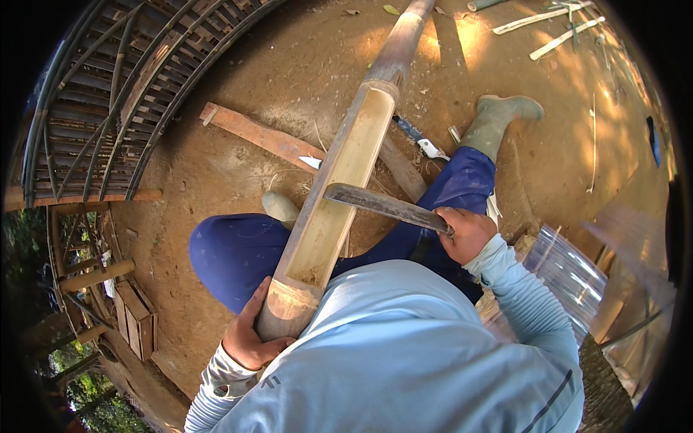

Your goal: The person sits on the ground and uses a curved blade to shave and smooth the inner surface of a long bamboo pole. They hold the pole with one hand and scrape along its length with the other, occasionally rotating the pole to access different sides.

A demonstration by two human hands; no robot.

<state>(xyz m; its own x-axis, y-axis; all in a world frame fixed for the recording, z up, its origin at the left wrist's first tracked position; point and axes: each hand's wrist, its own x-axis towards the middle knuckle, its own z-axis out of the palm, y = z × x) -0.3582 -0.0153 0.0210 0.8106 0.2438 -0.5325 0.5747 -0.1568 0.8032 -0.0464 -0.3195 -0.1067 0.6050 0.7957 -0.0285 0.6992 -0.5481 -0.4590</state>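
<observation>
Bamboo (346, 180) ran, I saw, from seven to one o'clock, the left hand's (247, 335) fingers curled partway round its near end, the right hand's (468, 237) clenched on a knife (390, 206) crossing it.

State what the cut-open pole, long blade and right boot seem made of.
Pole: weathered bamboo, by its node ring and hollow pale inside. Blade: probably steel, dark and worn, with dull metallic sheen. Right boot: rubber or plastic, matte green, smooth moulded look.

Bamboo pole (348, 162) between the legs (234, 252), blade (386, 206) across it, plank (256, 136) to its left, rack (137, 94) farther left
</observation>
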